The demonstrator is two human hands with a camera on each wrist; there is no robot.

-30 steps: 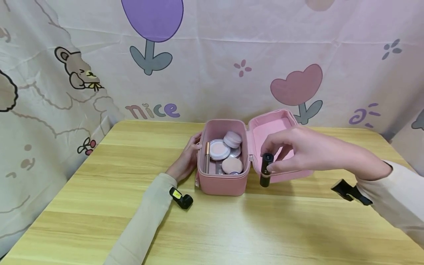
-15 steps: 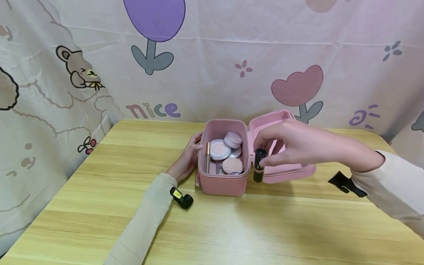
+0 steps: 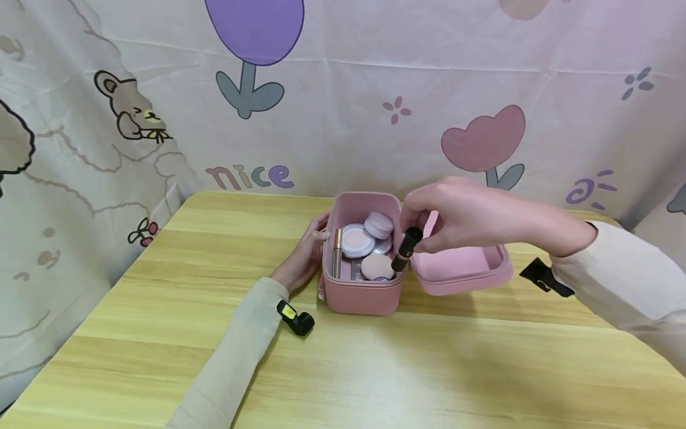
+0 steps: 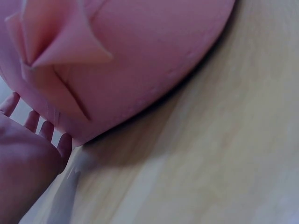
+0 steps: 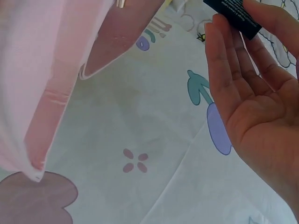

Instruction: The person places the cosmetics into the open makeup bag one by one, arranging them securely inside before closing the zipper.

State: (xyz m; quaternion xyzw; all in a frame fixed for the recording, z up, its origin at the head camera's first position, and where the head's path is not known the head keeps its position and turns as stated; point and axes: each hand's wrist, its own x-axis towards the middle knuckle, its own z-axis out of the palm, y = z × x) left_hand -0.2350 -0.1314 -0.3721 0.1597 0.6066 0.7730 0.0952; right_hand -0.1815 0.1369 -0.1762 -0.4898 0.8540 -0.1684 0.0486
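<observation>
A pink makeup case (image 3: pixel 361 299) stands on the table, its lid (image 3: pixel 463 281) folded out to the right. My left hand (image 3: pixel 303 255) rests against the case's left side; in the left wrist view its fingertips touch the pink wall (image 4: pixel 154 51). Between thumb and fingers my right hand (image 3: pixel 461 213) pinches a black lipstick (image 3: pixel 407 248), tilted with its lower end over the case's right rim. The right wrist view shows the lipstick (image 5: pixel 233 15) cut off at the top. Inside the case lie a round compact (image 3: pixel 357 241), a small jar (image 3: pixel 379 224), a beige round piece (image 3: pixel 377 267) and a copper-capped tube (image 3: pixel 337 255).
The wooden table (image 3: pixel 343 369) extends in front of the case and to both sides. Behind it hangs a printed cloth (image 3: pixel 343 131) with flowers and lettering. A pink bow (image 4: pixel 60 42) sticks out from the case's side in the left wrist view.
My right hand has moved left with the lipstick, from in front of the lid to the case's right rim. The lipstick has gone from nearly upright to tilted. My left hand stays put.
</observation>
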